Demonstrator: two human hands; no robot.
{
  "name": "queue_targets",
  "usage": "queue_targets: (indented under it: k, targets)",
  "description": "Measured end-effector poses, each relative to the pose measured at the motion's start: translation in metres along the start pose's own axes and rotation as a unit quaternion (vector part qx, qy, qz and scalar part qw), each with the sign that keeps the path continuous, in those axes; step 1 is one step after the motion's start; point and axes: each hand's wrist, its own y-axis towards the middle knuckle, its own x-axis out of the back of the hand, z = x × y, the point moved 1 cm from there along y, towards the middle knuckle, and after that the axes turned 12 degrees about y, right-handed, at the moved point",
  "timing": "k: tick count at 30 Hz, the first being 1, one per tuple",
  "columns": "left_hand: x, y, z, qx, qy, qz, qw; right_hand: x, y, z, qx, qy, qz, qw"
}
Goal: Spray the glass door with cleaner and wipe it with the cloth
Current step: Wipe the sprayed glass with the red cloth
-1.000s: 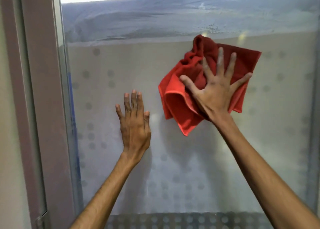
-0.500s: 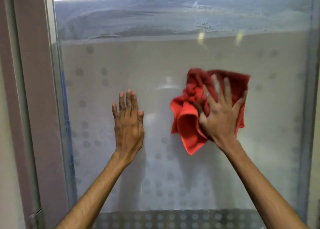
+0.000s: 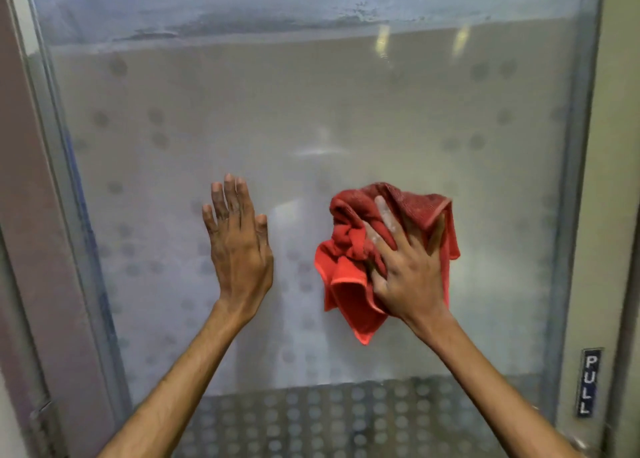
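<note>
**Q:** Pressing or pinching, what is the right hand [image 3: 410, 277] doing to the cloth [image 3: 349, 267]?

**A:** Pressing. From the head view, the only one, its palm lies flat over the red cloth with the fingers [image 3: 388, 222] spread across the bunched folds, pinning it against the glass door [image 3: 277, 111]. Nothing is nipped between thumb and finger that I can see.

**Q:** And the left hand [image 3: 239, 250]?

**A:** Empty, fingers straight and close together, laid flat on the pane just left of the cloth, apart from it. I judge it is bracing the door.

**Q:** Where does the cloth sit on the door?

**A:** Right of centre, in the lower half of the frosted, dotted area, above the patterned band [image 3: 311, 419] at the bottom. A PULL label [image 3: 588, 381] is on the frame at lower right.

**Q:** How will it handle?

**A:** It looks soft, light and limp; loose corners hang below the hand and would drag or fold under. I would keep a broad palm on the thick, bunched middle, not the edges. The glass is stiff and probably slick if damp, so the cloth should slide easily; press evenly, since a pane is breakable. No spray bottle is in view.
</note>
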Motion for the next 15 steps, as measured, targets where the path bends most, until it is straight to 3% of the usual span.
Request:
queue_targets:
  k: [3, 8, 12, 15]
  targets:
    - [0.001, -0.006, -0.011, 0.003, -0.004, 0.01, 1.0, 0.023, -0.008, -0.043, -0.017, -0.006, 0.006, 1.0]
    - [0.002, 0.001, -0.038, -0.023, -0.005, 0.02, 1.0, 0.059, 0.054, -0.098, -0.169, -0.01, -0.033, 0.985]
    - [0.004, 0.014, -0.055, -0.037, -0.015, 0.024, 0.999, 0.065, 0.125, -0.094, -0.236, 0.017, -0.066, 0.969]
    - [0.005, 0.017, -0.053, -0.043, -0.03, 0.03, 0.998, 0.061, 0.173, -0.07, -0.214, 0.035, -0.085, 0.972]
